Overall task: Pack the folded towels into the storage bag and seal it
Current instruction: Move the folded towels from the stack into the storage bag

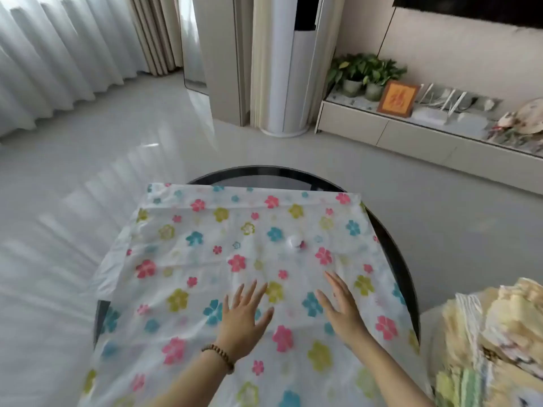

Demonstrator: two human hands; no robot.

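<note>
Two flat palms on a flowered storage bag (205, 248), with folded towels (493, 333) waiting to the right.

Bag spread over a round dark bench (264, 179), long axis running away from the body, valve (295, 242) near the middle. Left grip (244, 315) and right grip (343, 312) both released, fingers straight, pressing the near half and grasping nothing. Towels stacked just past the bench's right edge, outside the bag, nearer the right grip. Probably a rightward reach next. Cannot tell which end opens.
</note>
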